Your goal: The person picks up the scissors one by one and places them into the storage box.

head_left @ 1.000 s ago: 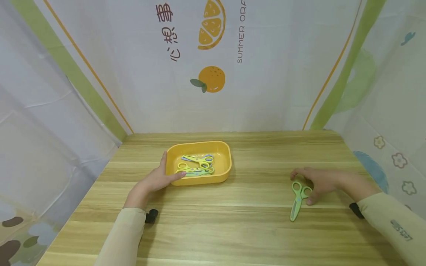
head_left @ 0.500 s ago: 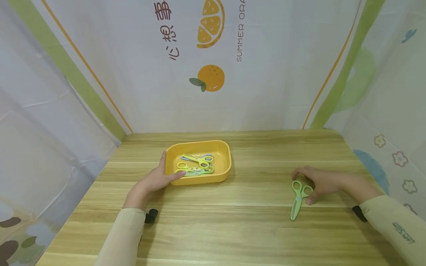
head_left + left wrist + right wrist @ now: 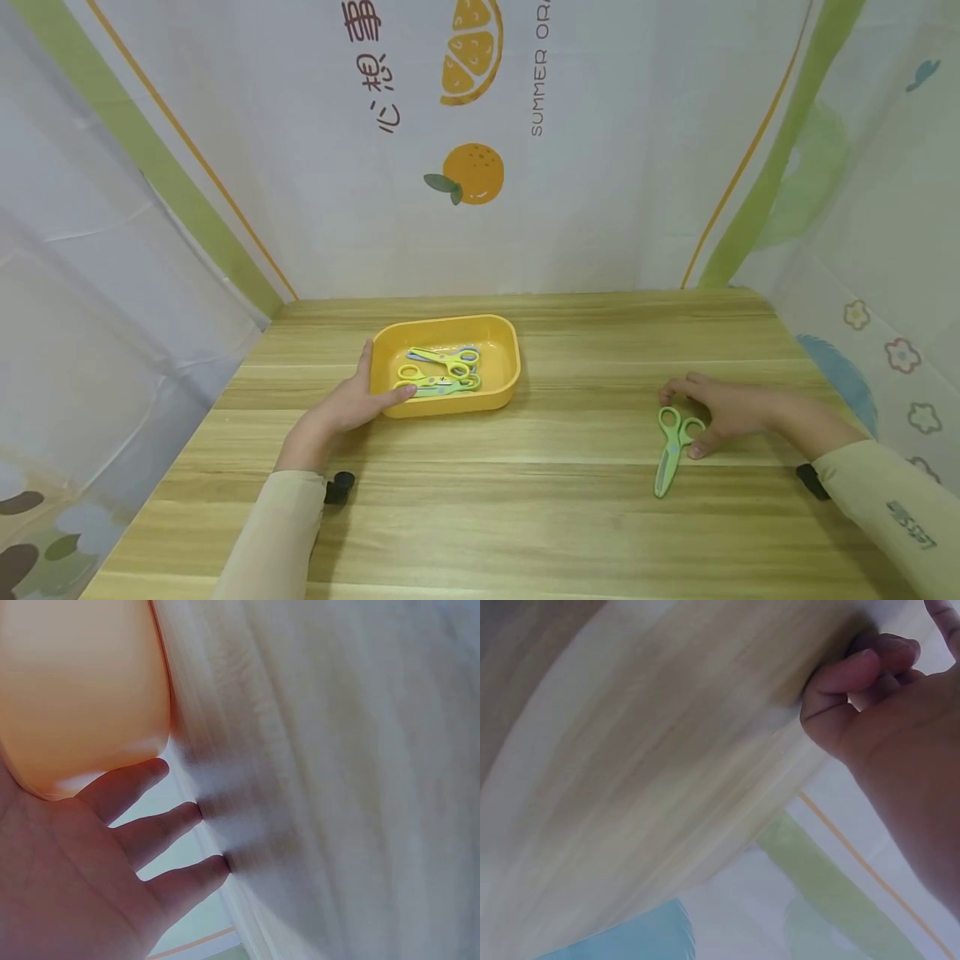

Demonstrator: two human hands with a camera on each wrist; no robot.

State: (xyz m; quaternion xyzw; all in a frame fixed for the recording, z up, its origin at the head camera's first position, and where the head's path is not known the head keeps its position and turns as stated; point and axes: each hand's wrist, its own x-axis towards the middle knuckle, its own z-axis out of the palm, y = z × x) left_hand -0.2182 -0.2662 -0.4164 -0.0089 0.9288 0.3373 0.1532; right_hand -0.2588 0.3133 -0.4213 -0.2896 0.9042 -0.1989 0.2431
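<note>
In the head view my left hand (image 3: 345,406) rests against the left end of a yellow tray (image 3: 504,401), its thumb over the front rim. Straight, spread fingers show in the left wrist view, one touching the tray wall (image 3: 82,697). Inside the tray lie several scissors, among them a yellow pair (image 3: 442,358) over a blue one and a green pair (image 3: 450,387). My right hand (image 3: 731,410) is bent loosely around the handles of green scissors (image 3: 670,461) flat on the table. Its thumb is beside one ring and a fingertip near the other; firm contact cannot be made out.
The wood-grain table (image 3: 480,517) extends to a white curtain (image 3: 600,225) printed with oranges at its back edge. More printed cloth (image 3: 892,267) hangs on the right. Dark wrist devices (image 3: 341,487) show by both sleeves.
My right hand has shifted very slightly right, while the green scissors beside it have stayed in place. The left hand keeps its place at the tray. The view has drifted a little.
</note>
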